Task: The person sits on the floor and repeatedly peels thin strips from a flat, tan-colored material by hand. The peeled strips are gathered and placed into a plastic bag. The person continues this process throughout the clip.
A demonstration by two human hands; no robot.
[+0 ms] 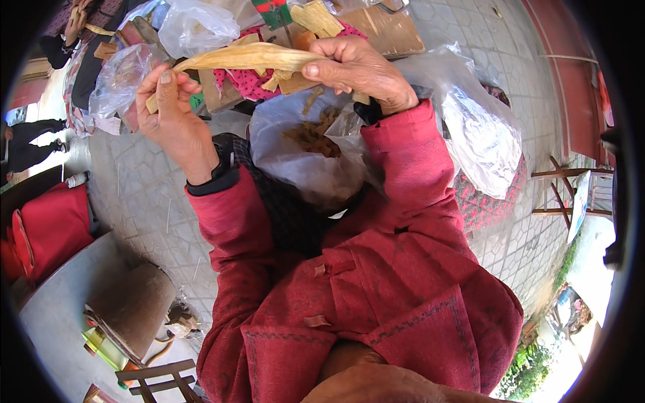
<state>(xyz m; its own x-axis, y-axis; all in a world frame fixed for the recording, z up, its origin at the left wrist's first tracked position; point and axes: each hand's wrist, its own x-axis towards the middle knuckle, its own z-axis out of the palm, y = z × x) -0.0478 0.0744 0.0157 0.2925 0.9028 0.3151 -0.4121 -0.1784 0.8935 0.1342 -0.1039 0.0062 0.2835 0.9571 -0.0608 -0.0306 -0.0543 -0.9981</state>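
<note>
A long, pale yellow strip of dried plant husk (242, 56) stretches between both hands above a low work surface. My left hand (174, 111) pinches its narrow, twisted end between thumb and fingers; a short piece of the strip shows below the fingers. My right hand (352, 70) grips the wide end, with the thumb on top. Beneath the strip, more flat husk pieces (316, 19) lie on boards and on a pink cloth with dark dots (247, 83). An open plastic bag (297, 166) in front of my body holds brown, crumpled scraps (317, 136).
Clear plastic bags (199, 27) lie at the upper left, and a wooden board (383, 30) is at the top. A silvery plastic bag (473, 131) rests on the right. Another person's hand (75, 25) holds a strip at the top left. A folding chair (156, 380) stands at the lower left.
</note>
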